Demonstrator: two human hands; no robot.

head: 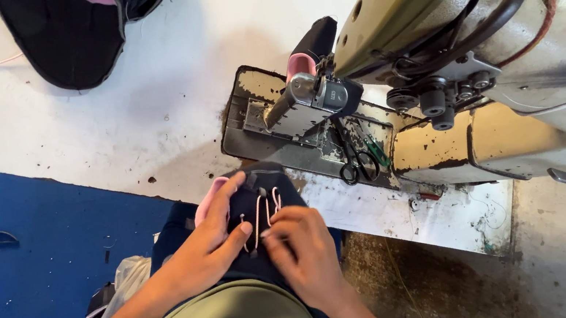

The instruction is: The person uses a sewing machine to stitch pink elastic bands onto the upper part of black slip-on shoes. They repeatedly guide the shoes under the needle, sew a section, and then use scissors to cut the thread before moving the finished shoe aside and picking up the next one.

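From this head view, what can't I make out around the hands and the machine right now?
- Shoe upper: lower part hidden under the left hand and right hand.
- Right hand fingertips: grip on the pink lace too small to tell.
- Sewing machine: cut off by the top and right edges.
- Needle: hidden behind the machine head.
- Dark piece: cut off by the top edge.

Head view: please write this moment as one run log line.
left hand: holds dark shoe upper | right hand: pinches pink lace
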